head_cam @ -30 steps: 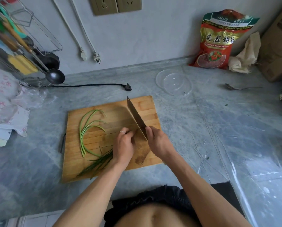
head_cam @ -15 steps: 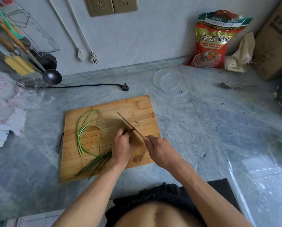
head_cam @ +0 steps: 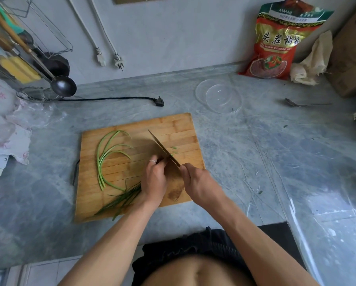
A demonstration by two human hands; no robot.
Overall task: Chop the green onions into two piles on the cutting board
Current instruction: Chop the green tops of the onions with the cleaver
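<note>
Green onions lay bunched under my left hand on the cutting board, their dark leafy ends trailing toward the board's near-left corner so the end being cut pointed at the blade; my fingers were curled down over the bunch, pinning it flat, knuckles toward the knife so the steel had something to ride against, I judged; my right hand was wrapped round the handle, which my own grip hid, and the blade ran away from me at a slant, edge down near the board just beside my left fingertips; a few small cut bits sat on the far side of the blade, the thin start of a pile; a second lot of stalks, paler, smooth and curved like bows, waited apart on the left of the board, kept out of the knife's way until their turn; the board was banded bamboo, warm brown with a dark stain near my wrist; it sat on a grey veined stone counter, hard and cool-looking; a clear plastic bowl stood beyond it, well apart; most of the chopping was yet to do, as I read it
</note>
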